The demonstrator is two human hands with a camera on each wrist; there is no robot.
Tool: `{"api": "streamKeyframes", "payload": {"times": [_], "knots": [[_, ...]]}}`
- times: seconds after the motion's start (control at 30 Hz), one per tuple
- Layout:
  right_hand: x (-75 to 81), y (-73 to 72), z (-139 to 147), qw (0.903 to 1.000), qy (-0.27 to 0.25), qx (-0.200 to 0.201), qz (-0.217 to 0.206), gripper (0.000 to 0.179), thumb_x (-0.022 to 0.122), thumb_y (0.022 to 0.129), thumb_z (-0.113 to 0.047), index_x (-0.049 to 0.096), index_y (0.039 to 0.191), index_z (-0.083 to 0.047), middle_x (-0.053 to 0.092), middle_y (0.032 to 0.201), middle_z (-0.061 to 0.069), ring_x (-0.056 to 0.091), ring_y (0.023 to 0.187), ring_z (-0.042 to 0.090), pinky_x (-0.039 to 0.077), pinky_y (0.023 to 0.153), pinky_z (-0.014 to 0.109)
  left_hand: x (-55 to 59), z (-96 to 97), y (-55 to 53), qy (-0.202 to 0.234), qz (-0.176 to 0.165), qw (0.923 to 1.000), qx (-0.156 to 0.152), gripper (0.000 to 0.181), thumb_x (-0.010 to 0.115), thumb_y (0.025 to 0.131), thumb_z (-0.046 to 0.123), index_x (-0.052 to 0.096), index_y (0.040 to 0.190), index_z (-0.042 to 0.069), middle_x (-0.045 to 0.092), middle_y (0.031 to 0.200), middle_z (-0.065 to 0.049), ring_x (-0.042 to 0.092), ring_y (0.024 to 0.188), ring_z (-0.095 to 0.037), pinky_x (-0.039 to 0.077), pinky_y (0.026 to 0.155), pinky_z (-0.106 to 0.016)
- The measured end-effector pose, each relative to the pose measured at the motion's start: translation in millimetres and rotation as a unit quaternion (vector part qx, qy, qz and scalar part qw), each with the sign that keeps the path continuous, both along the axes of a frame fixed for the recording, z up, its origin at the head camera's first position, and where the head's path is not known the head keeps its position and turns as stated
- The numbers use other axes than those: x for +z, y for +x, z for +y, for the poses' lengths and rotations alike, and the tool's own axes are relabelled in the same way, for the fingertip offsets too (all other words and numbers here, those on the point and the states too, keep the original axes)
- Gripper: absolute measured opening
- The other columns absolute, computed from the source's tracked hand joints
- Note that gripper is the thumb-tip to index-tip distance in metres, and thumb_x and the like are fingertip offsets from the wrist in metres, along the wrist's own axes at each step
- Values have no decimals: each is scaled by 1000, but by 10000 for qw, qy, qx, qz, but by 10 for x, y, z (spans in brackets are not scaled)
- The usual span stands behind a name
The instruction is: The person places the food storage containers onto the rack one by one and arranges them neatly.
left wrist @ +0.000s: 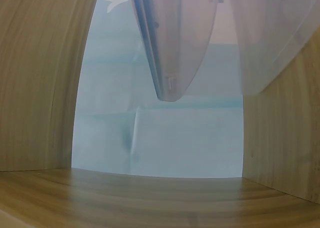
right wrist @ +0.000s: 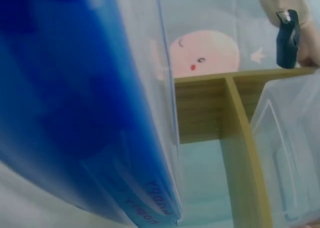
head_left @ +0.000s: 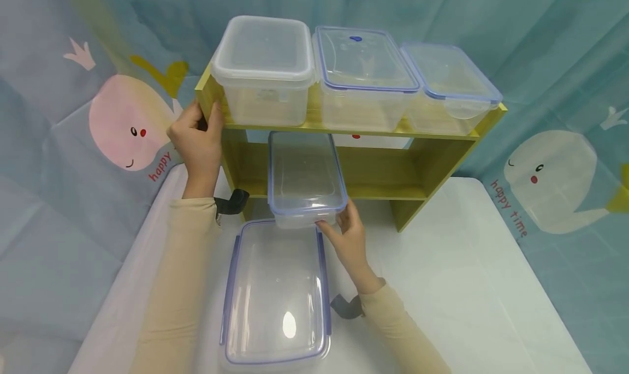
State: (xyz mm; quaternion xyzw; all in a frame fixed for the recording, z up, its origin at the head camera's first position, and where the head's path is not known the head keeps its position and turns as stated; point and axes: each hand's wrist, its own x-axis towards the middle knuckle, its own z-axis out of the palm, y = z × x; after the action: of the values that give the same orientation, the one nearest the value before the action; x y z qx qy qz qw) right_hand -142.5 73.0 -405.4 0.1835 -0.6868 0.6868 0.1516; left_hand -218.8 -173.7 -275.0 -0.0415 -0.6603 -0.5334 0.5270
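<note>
My left hand (head_left: 199,139) grips the upper left side panel of a yellow-green wooden shelf (head_left: 444,166), thumb on the inner face. In my right hand (head_left: 348,244) is a clear plastic food container (head_left: 307,172) with a blue-rimmed lid, pinched at its near right corner. The container's far end reaches the shelf's middle level, below the top board; whether it touches the board there I cannot tell. A larger clear container (head_left: 275,292) with blue side clips lies on the table underneath. In the right wrist view, a blurred blue surface hides my right fingers.
Three clear lidded containers stand on the shelf top: a white-lidded one (head_left: 265,52) at left, a blue-rimmed one (head_left: 366,63) in the middle, another (head_left: 449,73) at right. A white table (head_left: 467,275) lies below. Printed curtains (head_left: 555,68) hang behind and around.
</note>
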Motion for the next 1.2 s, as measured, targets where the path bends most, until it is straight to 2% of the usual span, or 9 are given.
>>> {"api": "streamKeyframes", "payload": {"times": [0.1, 0.4, 0.63, 0.7, 0.93, 1.2], "knots": [[-4, -24, 23, 9999, 21, 114, 7, 68, 66, 77, 12, 34, 137, 11, 48, 128, 29, 47, 122, 38, 34, 105, 34, -7, -1, -4, -10, 0, 10000, -23, 31, 67, 84, 17, 61, 74, -12, 48, 62, 10, 42, 54, -4, 32, 53, -15], [56, -87, 47, 9999, 171, -27, 1, 63, 70, 73, 13, 43, 130, 12, 52, 126, 28, 49, 122, 35, 35, 103, 30, -4, -13, -11, -3, -10, 10000, -81, 29, 66, 84, 16, 64, 76, -11, 51, 63, 10, 45, 55, -5, 35, 54, -15], [69, -158, -25, 9993, 183, -98, -311, 64, 72, 74, 9, 43, 132, 10, 50, 131, 25, 45, 126, 31, 34, 103, 28, -7, -7, -17, 26, -38, 9999, -93, 27, 66, 84, 15, 65, 78, -11, 52, 64, 10, 45, 55, -5, 35, 54, -15], [95, -164, -45, 9989, 172, -93, -418, 64, 71, 74, 10, 43, 131, 10, 49, 131, 26, 45, 127, 32, 33, 104, 28, -9, -5, -16, 27, -36, 9999, -98, 27, 66, 85, 15, 65, 78, -11, 52, 64, 10, 46, 55, -6, 35, 54, -15], [332, -77, -91, 9977, 436, -136, -500, 62, 70, 75, 11, 41, 130, 15, 47, 131, 29, 43, 126, 37, 33, 104, 31, -5, -4, -11, 33, -59, 9999, -80, 26, 66, 85, 15, 66, 79, -11, 53, 66, 11, 47, 56, -5, 36, 55, -14], [355, -123, -108, 9972, 484, -139, -557, 60, 71, 76, 8, 44, 128, 15, 49, 129, 29, 44, 126, 35, 34, 103, 28, -9, -2, -12, -5, -13, 9999, -134, 27, 66, 85, 15, 65, 79, -11, 52, 65, 10, 46, 56, -6, 36, 54, -15]]}}
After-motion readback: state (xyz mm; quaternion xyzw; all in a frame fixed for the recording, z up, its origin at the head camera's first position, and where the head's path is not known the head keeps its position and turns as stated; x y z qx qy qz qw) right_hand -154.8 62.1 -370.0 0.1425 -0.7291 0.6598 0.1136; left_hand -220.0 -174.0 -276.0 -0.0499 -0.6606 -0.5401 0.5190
